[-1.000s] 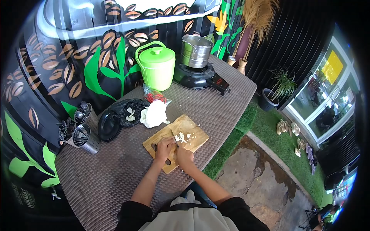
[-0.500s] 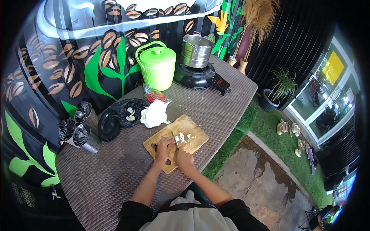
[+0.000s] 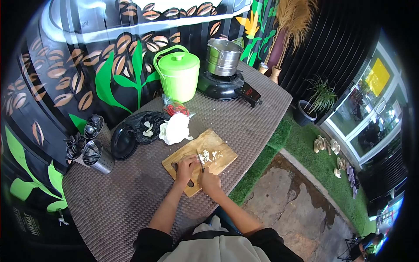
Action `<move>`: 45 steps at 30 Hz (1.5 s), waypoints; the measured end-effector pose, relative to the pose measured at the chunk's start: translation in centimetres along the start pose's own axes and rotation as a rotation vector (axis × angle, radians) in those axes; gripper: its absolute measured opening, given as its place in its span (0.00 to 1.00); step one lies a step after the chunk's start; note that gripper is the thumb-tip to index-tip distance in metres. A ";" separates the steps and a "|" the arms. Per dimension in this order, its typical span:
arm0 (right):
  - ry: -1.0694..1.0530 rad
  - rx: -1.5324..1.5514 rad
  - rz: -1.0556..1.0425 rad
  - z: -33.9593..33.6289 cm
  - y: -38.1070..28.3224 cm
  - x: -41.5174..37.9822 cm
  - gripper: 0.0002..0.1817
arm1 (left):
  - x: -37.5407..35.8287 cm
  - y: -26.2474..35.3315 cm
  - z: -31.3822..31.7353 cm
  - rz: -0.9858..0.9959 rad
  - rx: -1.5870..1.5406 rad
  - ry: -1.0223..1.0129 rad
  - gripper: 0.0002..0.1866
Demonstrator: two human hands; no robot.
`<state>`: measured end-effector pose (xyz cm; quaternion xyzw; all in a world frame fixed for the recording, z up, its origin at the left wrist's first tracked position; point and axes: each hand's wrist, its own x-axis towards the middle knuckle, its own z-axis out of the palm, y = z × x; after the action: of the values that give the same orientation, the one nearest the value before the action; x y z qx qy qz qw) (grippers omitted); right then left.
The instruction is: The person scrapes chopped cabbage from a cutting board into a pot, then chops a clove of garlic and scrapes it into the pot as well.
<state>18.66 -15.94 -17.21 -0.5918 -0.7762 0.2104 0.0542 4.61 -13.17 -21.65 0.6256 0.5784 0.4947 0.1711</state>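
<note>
Wooden board (image 3: pixel 220 150) under both hands, pale bits (image 3: pixel 211 155) just beyond the knuckles: right hand (image 3: pixel 210 180) clenched on knife (image 3: pixel 200 160), left hand (image 3: pixel 186 168) pressing flat, best kept curled clear of blade.

Wooden cutting board (image 3: pixel 218 146) is lying flat, skewed, near table's front edge. Small pale chopped bits (image 3: pixel 211 155) are sitting in a loose pile on board's middle. Knife (image 3: pixel 200 159) is standing w/ blade pointing into the pile's near side.
</note>
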 end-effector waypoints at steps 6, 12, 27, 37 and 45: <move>0.039 -0.045 -0.097 -1.3 0.5 2.3 0.16 | 0.1 0.0 0.1 0.042 0.034 -0.001 0.09; -0.045 0.119 -0.094 -2.5 1.8 3.2 0.20 | 0.2 0.4 -0.2 0.041 0.040 -0.029 0.09; 0.036 -0.174 -0.096 0.4 0.3 2.9 0.16 | -0.1 0.5 0.0 0.024 0.013 0.010 0.08; 0.021 -0.027 -0.052 -1.3 -0.1 1.3 0.19 | -0.2 0.3 -0.1 -0.007 0.054 0.009 0.07; 0.026 -0.161 -0.091 0.0 -0.4 3.0 0.15 | -0.2 0.2 0.1 0.022 0.050 0.017 0.07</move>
<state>17.42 -13.18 -17.58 -0.5610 -0.8160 0.1368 0.0261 4.84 -13.38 -21.58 0.6319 0.5850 0.4873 0.1449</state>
